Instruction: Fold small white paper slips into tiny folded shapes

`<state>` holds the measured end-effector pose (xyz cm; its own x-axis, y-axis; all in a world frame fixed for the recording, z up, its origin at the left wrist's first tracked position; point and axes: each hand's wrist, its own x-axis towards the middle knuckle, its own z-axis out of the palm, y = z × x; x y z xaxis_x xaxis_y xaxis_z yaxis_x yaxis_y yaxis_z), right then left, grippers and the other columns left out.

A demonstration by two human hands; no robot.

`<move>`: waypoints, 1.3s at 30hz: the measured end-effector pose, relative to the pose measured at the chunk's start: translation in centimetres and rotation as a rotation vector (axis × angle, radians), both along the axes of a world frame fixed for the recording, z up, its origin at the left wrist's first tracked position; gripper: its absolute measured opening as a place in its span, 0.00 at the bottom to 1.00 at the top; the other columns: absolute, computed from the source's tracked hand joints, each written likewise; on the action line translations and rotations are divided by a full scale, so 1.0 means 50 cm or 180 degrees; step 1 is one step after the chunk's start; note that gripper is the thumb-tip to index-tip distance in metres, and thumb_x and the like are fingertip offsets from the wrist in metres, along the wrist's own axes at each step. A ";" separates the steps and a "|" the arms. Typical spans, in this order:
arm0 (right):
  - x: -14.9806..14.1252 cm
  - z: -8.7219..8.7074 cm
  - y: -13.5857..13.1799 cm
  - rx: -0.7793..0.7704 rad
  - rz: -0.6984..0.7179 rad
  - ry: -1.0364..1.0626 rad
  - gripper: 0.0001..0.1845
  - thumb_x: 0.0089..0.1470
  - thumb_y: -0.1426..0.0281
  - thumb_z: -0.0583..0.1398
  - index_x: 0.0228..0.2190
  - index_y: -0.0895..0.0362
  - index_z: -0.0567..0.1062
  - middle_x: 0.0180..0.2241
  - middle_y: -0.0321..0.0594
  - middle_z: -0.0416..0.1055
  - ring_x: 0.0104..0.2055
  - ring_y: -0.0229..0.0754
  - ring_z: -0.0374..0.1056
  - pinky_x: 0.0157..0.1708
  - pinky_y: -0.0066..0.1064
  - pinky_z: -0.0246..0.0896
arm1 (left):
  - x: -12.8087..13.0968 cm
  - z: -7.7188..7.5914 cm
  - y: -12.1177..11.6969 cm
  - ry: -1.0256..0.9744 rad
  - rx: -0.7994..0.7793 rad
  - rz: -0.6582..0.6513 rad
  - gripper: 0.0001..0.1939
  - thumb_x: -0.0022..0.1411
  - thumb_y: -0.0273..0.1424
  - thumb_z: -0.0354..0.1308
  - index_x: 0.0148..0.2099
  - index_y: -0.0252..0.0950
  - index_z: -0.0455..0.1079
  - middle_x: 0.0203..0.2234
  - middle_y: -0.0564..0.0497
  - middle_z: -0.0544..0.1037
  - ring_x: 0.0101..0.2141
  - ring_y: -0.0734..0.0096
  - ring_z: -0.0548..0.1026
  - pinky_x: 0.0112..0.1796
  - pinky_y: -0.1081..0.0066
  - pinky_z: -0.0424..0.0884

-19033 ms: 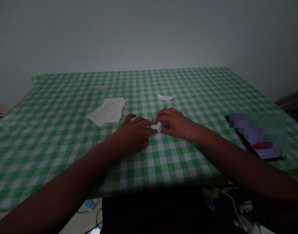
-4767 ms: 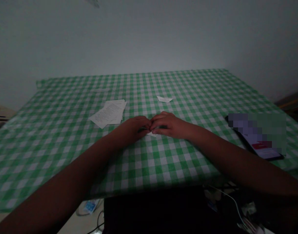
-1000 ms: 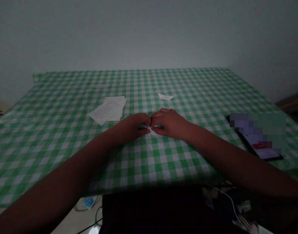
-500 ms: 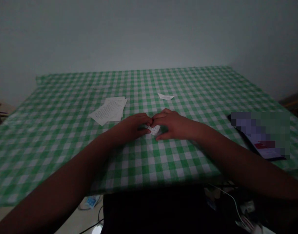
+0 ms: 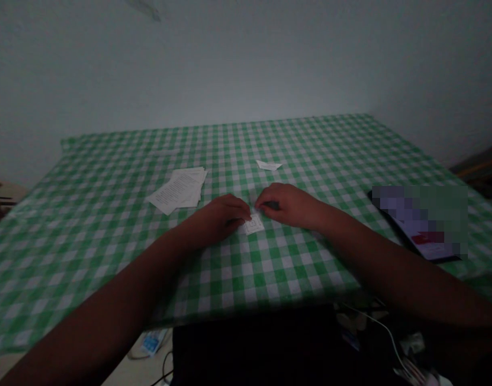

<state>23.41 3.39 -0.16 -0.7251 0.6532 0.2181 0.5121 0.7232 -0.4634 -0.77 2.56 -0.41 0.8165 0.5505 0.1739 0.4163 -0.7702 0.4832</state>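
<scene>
A small folded piece of printed paper [image 5: 254, 225], roughly square with nested printed lines, lies on the tablecloth between my hands. My left hand [image 5: 221, 219] holds it at its left and upper edge, thumb and fingertips closed together. At the upper right corner, the bent fingers of my right hand [image 5: 289, 205] are pinched at the paper, their tips partly hiding that edge. Beyond my hands lies a small folded paper boat [image 5: 269, 165].
Several printed sheets [image 5: 179, 188] lie in a loose stack to the left. A dark-edged phone or tablet [image 5: 406, 236], partly pixelated, rests at the right. The green-and-white checked tablecloth [image 5: 246, 284] covers the table, which has a wall [image 5: 229, 64] behind it. Cables hang below.
My hands have drawn slightly apart, and the paper between them now shows its square printed face. My right fingers have moved from its right side to its upper corner. The view has shifted slightly.
</scene>
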 end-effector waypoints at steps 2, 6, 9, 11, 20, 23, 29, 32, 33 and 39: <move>-0.003 -0.005 0.002 -0.0012 -0.0428 0.0041 0.09 0.53 0.77 0.58 0.35 0.56 0.77 0.35 0.39 0.76 0.38 0.41 0.69 0.40 0.33 0.60 | 0.003 -0.002 0.000 -0.0022 -0.0004 -0.0060 0.11 0.68 0.27 0.51 0.45 0.39 0.75 0.45 0.47 0.78 0.48 0.67 0.73 0.52 0.62 0.68; -0.018 -0.020 -0.008 -0.0049 -0.0631 -0.0031 0.04 0.51 0.72 0.60 0.32 0.56 0.75 0.29 0.36 0.73 0.31 0.39 0.66 0.32 0.30 0.57 | 0.006 -0.003 -0.003 0.0016 0.0068 0.0011 0.10 0.67 0.26 0.53 0.44 0.38 0.76 0.45 0.47 0.78 0.46 0.66 0.73 0.51 0.62 0.69; -0.032 -0.032 -0.020 0.0068 -0.0664 -0.0132 0.04 0.51 0.69 0.62 0.31 0.55 0.74 0.27 0.35 0.71 0.30 0.38 0.65 0.31 0.30 0.54 | 0.008 -0.007 -0.006 0.0018 0.0044 0.0062 0.07 0.65 0.27 0.56 0.42 0.37 0.76 0.43 0.47 0.77 0.45 0.66 0.73 0.50 0.62 0.69; -0.039 -0.035 -0.027 0.0100 -0.0695 -0.0150 0.04 0.51 0.68 0.62 0.30 0.55 0.74 0.27 0.35 0.71 0.30 0.38 0.64 0.31 0.30 0.54 | 0.009 -0.013 -0.005 -0.0060 -0.0029 0.0075 0.06 0.64 0.27 0.57 0.41 0.37 0.76 0.42 0.48 0.77 0.45 0.66 0.73 0.49 0.63 0.69; -0.047 -0.038 -0.035 -0.0109 -0.0715 -0.0174 0.06 0.50 0.65 0.63 0.27 0.55 0.74 0.27 0.34 0.72 0.31 0.38 0.66 0.34 0.31 0.54 | 0.013 -0.018 -0.003 -0.0340 -0.0407 0.0155 0.04 0.64 0.26 0.58 0.39 0.36 0.74 0.39 0.49 0.75 0.41 0.69 0.74 0.46 0.65 0.70; -0.046 -0.038 -0.033 -0.0228 -0.0708 -0.0105 0.05 0.50 0.67 0.64 0.27 0.55 0.75 0.26 0.34 0.72 0.29 0.36 0.65 0.32 0.30 0.53 | 0.013 -0.016 -0.003 -0.0370 -0.0460 0.0156 0.04 0.64 0.28 0.59 0.38 0.36 0.74 0.38 0.49 0.75 0.41 0.70 0.75 0.45 0.66 0.70; -0.046 -0.036 -0.034 -0.0160 -0.0763 -0.0075 0.05 0.49 0.67 0.64 0.26 0.55 0.75 0.25 0.33 0.71 0.28 0.36 0.64 0.31 0.30 0.53 | 0.013 -0.017 -0.004 -0.0379 -0.0483 0.0197 0.04 0.64 0.28 0.59 0.37 0.36 0.75 0.39 0.49 0.76 0.41 0.70 0.75 0.45 0.67 0.70; -0.047 -0.036 -0.035 -0.0188 -0.0777 -0.0073 0.05 0.49 0.67 0.64 0.25 0.55 0.76 0.24 0.33 0.71 0.27 0.36 0.64 0.30 0.30 0.53 | 0.014 -0.016 -0.004 -0.0347 -0.0490 0.0206 0.03 0.63 0.27 0.59 0.37 0.36 0.75 0.39 0.49 0.76 0.41 0.70 0.75 0.46 0.66 0.70; -0.047 -0.036 -0.035 -0.0199 -0.0775 -0.0069 0.05 0.49 0.67 0.64 0.25 0.55 0.76 0.24 0.33 0.71 0.27 0.36 0.64 0.30 0.30 0.53 | 0.014 -0.015 -0.004 -0.0333 -0.0492 0.0209 0.03 0.63 0.27 0.59 0.37 0.36 0.75 0.39 0.50 0.76 0.41 0.70 0.75 0.46 0.66 0.70; -0.050 -0.036 -0.035 -0.0198 -0.0820 -0.0154 0.05 0.49 0.67 0.65 0.25 0.55 0.76 0.25 0.34 0.72 0.29 0.37 0.65 0.32 0.31 0.55 | 0.015 -0.014 -0.004 -0.0280 -0.0487 0.0207 0.04 0.64 0.27 0.59 0.36 0.36 0.75 0.39 0.50 0.76 0.41 0.70 0.75 0.45 0.67 0.70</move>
<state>20.93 1.66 -1.96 -0.5417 0.8287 0.1409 0.6982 0.5370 -0.4734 -0.03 2.37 -1.08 0.7638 0.6270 0.1532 0.4137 -0.6578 0.6293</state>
